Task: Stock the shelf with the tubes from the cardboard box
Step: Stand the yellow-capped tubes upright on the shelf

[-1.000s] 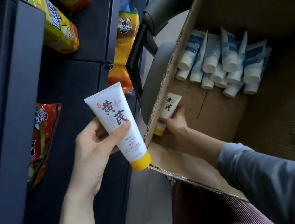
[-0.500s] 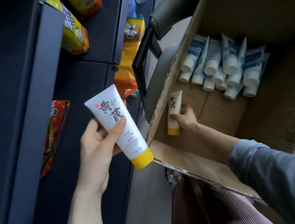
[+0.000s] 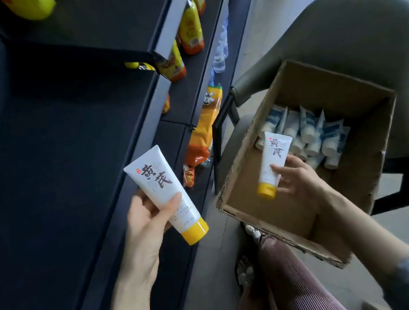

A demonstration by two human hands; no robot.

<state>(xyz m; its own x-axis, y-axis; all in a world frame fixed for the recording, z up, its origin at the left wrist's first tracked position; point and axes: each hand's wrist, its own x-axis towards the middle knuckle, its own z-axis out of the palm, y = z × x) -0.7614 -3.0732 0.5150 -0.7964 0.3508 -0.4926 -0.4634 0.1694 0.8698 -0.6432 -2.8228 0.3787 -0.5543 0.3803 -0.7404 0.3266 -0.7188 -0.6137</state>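
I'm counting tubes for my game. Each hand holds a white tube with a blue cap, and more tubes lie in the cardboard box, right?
Almost. The head view shows the caps are yellow, not blue. The left hand holds one white plastic tube, the right hand a second white plastic tube, and more tubes lie in the brown cardboard box.

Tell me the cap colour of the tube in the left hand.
Yellow, on a white tube held by the left hand; head view.

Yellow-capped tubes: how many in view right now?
2. One yellow-capped tube is held by the left hand in front of the shelf; the other tube by the right hand over the cardboard box. More may hide beneath the blue-and-white tubes.
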